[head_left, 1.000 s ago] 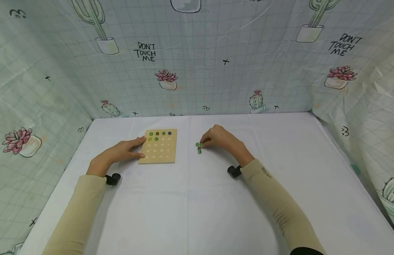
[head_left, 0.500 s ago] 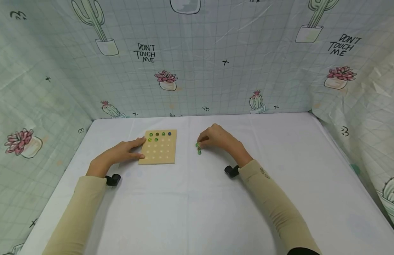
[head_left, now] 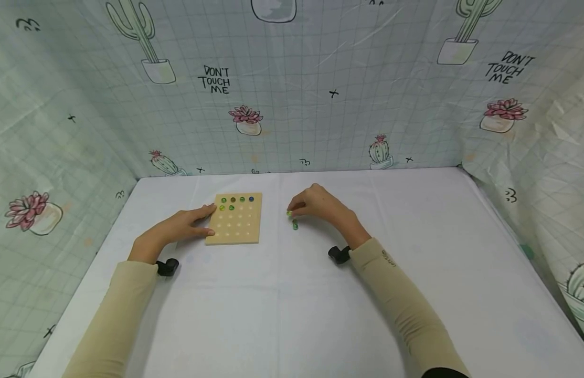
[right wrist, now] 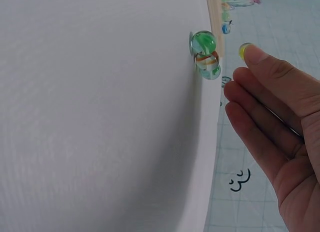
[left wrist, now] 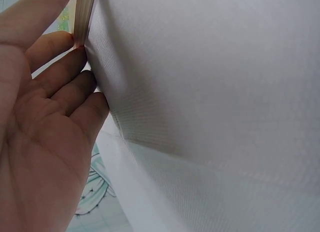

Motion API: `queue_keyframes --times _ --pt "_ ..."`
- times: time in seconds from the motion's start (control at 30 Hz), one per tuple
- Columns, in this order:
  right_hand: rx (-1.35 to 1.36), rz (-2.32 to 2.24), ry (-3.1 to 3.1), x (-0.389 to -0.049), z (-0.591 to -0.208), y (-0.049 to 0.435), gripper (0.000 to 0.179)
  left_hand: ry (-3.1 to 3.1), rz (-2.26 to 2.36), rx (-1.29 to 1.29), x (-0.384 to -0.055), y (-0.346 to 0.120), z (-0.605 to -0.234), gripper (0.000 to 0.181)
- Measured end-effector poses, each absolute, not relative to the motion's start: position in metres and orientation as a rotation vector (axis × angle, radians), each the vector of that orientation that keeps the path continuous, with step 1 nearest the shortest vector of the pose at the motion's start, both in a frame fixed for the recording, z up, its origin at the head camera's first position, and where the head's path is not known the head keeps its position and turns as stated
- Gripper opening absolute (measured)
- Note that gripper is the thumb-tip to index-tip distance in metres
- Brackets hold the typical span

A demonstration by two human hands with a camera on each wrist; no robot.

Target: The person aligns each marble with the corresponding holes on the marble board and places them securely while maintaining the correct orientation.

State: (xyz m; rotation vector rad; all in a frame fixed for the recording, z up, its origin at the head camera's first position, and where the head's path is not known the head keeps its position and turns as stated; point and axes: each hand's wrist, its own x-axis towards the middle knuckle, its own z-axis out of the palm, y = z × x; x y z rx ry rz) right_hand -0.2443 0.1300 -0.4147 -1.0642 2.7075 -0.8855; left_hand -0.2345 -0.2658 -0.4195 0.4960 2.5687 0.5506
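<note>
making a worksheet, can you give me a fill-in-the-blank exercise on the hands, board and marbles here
The left hand touches the board along its ____ edge.
By its wrist view, the right hand pinches a marble coloured ____.
The board's far row of marbles numbers ____.
In the right wrist view, ____ loose marbles sit on white cloth.
Missing words: left; yellow; four; three.

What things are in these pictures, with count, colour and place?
table: 1, white, centre
board: 1, pale yellow, on table
board marbles: 6, green, yellow, brown, blue, far two rows
loose marbles: 3, two green, one orange-striped, right of board
held marble: 1, yellow, in right hand
cloth: count unclear, pale, printed, behind table
cameras: 2, black, at sleeves
sleeves: 2, beige, lower left and right
left hand: 1, at board's left edge
right hand: 1, near loose marbles
</note>
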Motion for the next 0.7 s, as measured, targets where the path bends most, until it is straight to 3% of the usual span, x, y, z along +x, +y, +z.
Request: queue_keyframes --times 0.7 --pt "-1.080 -0.912 2.696 -0.247 -0.414 0.111 0.013 2.570 0.560 0.507 -0.234 -0.266 -0.420 0.095"
